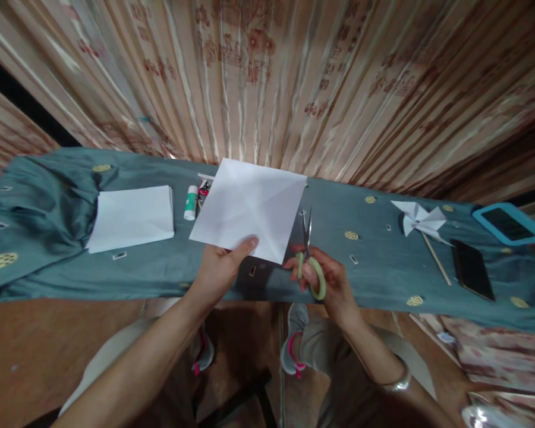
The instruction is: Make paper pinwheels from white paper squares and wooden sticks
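My left hand [220,266] pinches the near edge of a white square sheet of paper [249,208] with crossing fold creases, holding it above the table. My right hand [323,278] grips green-handled scissors [310,261], blades pointing away from me, right beside the sheet's near right corner. The blades look nearly closed.
A teal cloth [374,261] covers the long table. On it lie a stack of white paper [132,217], a glue stick [191,202], a white paper pinwheel on a stick [421,223], a black phone [472,268] and a blue-cased tablet [510,223]. Curtains hang behind.
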`<state>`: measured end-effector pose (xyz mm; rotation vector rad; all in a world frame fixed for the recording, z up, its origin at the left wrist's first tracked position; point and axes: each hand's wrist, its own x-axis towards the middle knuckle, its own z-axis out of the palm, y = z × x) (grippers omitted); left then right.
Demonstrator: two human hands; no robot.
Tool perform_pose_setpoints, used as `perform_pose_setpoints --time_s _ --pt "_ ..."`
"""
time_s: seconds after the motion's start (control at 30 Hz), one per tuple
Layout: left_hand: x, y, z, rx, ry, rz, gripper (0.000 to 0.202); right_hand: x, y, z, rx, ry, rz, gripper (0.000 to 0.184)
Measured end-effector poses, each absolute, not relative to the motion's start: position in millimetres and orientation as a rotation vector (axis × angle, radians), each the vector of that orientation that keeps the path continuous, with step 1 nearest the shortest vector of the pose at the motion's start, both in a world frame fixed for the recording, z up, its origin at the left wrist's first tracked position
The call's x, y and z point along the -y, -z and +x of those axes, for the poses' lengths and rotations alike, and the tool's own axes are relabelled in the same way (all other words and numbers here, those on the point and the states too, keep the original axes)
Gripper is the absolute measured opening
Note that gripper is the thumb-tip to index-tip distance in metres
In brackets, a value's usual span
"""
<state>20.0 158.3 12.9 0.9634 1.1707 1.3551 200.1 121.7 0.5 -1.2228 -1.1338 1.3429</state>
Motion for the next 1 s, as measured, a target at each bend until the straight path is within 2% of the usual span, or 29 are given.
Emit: perform_pose_setpoints --time_s 0.33,0.57,1.0 --pt "-173.9 -15.7 0.6 -1.269 -1.436 1.113 0.060 -104.4 18.7 198.2 1.356 -1.692 -1.196 0.059" --pt "-169.1 -19.4 6.2 -1.274 -1.409 1.158 0.061 -108.7 16.3 197.3 1.313 -1.731 -1.129 0.063" --pt "-164.1 -17.5 13.1 -1.261 -1.392 1.147 0.060 -109.9 15.5 199.4 1.317 -1.708 -1.090 0.054"
